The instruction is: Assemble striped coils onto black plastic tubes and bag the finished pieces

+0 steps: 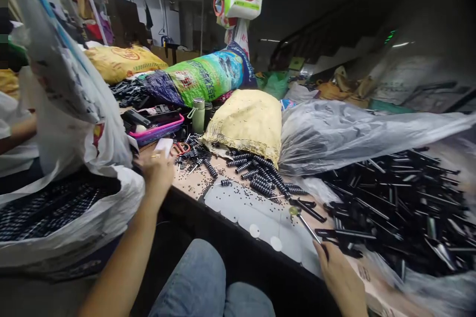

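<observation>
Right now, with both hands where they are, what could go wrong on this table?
The tiny loose bits lie near the front edge of the table, so a sleeve or sweep might send some over. The left hand is close to the red-handled scissors and could knock them. The metal rod in the right hand might catch the loosely heaped black pieces.

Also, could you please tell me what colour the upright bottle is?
The bottle is a muted, pale green; the head view shows it best.
</observation>
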Action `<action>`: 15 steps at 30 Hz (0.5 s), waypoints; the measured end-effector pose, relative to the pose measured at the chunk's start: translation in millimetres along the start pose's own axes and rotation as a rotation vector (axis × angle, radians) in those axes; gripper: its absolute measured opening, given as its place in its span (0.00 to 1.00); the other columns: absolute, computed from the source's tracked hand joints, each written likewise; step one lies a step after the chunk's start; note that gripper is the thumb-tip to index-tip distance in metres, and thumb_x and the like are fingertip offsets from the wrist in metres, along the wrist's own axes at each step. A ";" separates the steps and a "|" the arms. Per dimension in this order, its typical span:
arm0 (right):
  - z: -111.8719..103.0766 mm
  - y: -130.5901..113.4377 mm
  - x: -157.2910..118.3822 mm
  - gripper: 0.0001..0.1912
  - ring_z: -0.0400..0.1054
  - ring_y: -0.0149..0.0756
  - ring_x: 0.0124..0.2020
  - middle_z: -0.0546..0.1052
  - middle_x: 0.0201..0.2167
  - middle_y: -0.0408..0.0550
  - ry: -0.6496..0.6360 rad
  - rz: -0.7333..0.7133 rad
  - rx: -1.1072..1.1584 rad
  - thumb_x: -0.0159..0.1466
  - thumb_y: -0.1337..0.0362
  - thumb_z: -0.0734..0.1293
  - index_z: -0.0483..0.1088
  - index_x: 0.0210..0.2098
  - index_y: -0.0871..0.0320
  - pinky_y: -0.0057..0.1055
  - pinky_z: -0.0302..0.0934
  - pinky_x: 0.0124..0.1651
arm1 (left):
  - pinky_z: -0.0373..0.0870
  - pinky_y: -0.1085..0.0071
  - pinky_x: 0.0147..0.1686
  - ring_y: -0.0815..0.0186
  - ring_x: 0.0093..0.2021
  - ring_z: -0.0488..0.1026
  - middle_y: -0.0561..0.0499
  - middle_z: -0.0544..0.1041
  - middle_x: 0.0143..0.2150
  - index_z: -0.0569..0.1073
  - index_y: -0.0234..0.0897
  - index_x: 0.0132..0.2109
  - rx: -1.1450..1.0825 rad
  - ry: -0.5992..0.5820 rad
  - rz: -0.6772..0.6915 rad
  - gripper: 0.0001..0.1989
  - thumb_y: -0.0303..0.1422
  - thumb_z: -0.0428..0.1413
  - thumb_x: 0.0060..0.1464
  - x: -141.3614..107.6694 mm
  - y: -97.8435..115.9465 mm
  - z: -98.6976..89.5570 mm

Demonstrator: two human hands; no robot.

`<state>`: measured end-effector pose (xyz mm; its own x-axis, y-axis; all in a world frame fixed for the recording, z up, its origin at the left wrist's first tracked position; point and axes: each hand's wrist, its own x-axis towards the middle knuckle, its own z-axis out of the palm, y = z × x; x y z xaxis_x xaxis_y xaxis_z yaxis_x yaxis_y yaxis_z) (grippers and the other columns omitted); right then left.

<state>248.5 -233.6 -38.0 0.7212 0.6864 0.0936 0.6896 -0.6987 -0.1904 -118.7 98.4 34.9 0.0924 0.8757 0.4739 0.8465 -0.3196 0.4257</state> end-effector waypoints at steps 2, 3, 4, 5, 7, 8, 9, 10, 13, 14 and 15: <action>10.6 7.5 3.4 0.23 0.66 0.46 0.34 0.71 0.31 0.52 0.120 -0.131 -0.075 0.61 0.47 0.46 0.63 0.31 0.55 0.37 0.58 0.32 | 0.58 0.62 0.49 0.56 0.49 0.62 0.37 0.67 0.48 0.64 0.28 0.51 0.006 -0.215 0.109 0.20 0.36 0.42 0.56 5.1 51.0 44.2; 16.8 11.0 4.5 0.24 0.66 0.45 0.34 0.70 0.30 0.52 0.170 -0.183 -0.098 0.61 0.47 0.46 0.63 0.30 0.56 0.38 0.58 0.34 | 0.60 0.66 0.47 0.58 0.48 0.64 0.39 0.69 0.46 0.66 0.30 0.50 -0.004 -0.296 0.158 0.18 0.35 0.43 0.56 7.9 76.3 66.9; 23.1 14.1 5.0 0.24 0.65 0.45 0.34 0.69 0.30 0.53 0.205 -0.217 -0.110 0.62 0.48 0.45 0.63 0.30 0.57 0.38 0.58 0.35 | 0.61 0.68 0.45 0.60 0.46 0.66 0.41 0.70 0.44 0.68 0.31 0.47 -0.015 -0.364 0.200 0.16 0.34 0.45 0.55 10.9 98.9 88.2; 29.0 16.7 4.8 0.24 0.65 0.44 0.34 0.69 0.29 0.52 0.230 -0.231 -0.109 0.62 0.48 0.46 0.64 0.29 0.57 0.38 0.58 0.35 | 0.62 0.70 0.44 0.61 0.45 0.67 0.41 0.72 0.42 0.70 0.32 0.44 -0.021 -0.414 0.231 0.13 0.32 0.47 0.54 13.6 117.9 107.3; 38.1 20.2 2.9 0.23 0.65 0.43 0.33 0.68 0.28 0.52 0.262 -0.218 -0.086 0.63 0.50 0.47 0.64 0.30 0.58 0.37 0.58 0.36 | 0.63 0.70 0.41 0.59 0.42 0.69 0.40 0.73 0.39 0.73 0.30 0.38 -0.017 -0.485 0.269 0.09 0.28 0.51 0.50 17.6 143.6 137.2; 40.5 21.1 1.9 0.22 0.65 0.42 0.33 0.68 0.29 0.52 0.268 -0.207 -0.065 0.63 0.51 0.48 0.64 0.31 0.58 0.37 0.58 0.36 | 0.64 0.69 0.40 0.58 0.41 0.70 0.39 0.73 0.38 0.73 0.29 0.36 -0.008 -0.514 0.281 0.08 0.26 0.51 0.48 18.5 150.7 147.9; 41.2 21.5 1.3 0.20 0.65 0.42 0.34 0.69 0.30 0.52 0.268 -0.199 -0.038 0.63 0.51 0.50 0.64 0.33 0.59 0.36 0.59 0.37 | 0.64 0.68 0.39 0.57 0.40 0.70 0.37 0.73 0.37 0.73 0.27 0.34 0.003 -0.538 0.290 0.07 0.24 0.51 0.47 18.9 154.8 155.9; 40.1 21.4 1.7 0.18 0.65 0.42 0.35 0.69 0.31 0.52 0.265 -0.197 -0.005 0.63 0.52 0.51 0.64 0.34 0.59 0.36 0.59 0.38 | 0.64 0.67 0.38 0.56 0.39 0.71 0.35 0.73 0.35 0.73 0.26 0.33 0.014 -0.555 0.300 0.07 0.23 0.51 0.47 18.9 156.4 161.4; 27.0 19.4 12.9 0.15 0.64 0.40 0.39 0.70 0.36 0.52 0.283 -0.182 0.068 0.63 0.56 0.54 0.63 0.39 0.59 0.35 0.59 0.41 | 0.64 0.66 0.38 0.55 0.39 0.71 0.34 0.73 0.35 0.72 0.25 0.34 0.018 -0.571 0.352 0.09 0.24 0.49 0.49 17.9 152.7 162.8; 20.6 18.5 20.4 0.14 0.63 0.40 0.40 0.70 0.37 0.53 0.287 -0.167 0.057 0.63 0.58 0.54 0.63 0.40 0.60 0.35 0.58 0.42 | 0.64 0.66 0.39 0.55 0.39 0.70 0.34 0.73 0.36 0.72 0.25 0.36 0.010 -0.567 0.376 0.10 0.25 0.48 0.50 17.4 150.3 157.9; 14.1 17.5 29.6 0.13 0.63 0.41 0.41 0.70 0.38 0.54 0.282 -0.148 0.027 0.63 0.60 0.53 0.63 0.40 0.60 0.36 0.58 0.43 | 0.64 0.66 0.39 0.56 0.40 0.70 0.36 0.73 0.38 0.71 0.25 0.38 0.000 -0.561 0.402 0.12 0.27 0.47 0.52 16.3 147.9 150.2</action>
<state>281.0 -222.6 -52.3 0.6054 0.6947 0.3884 0.7892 -0.5871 -0.1801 86.8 119.7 -10.2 0.6563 0.7443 0.1241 0.6900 -0.6585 0.3004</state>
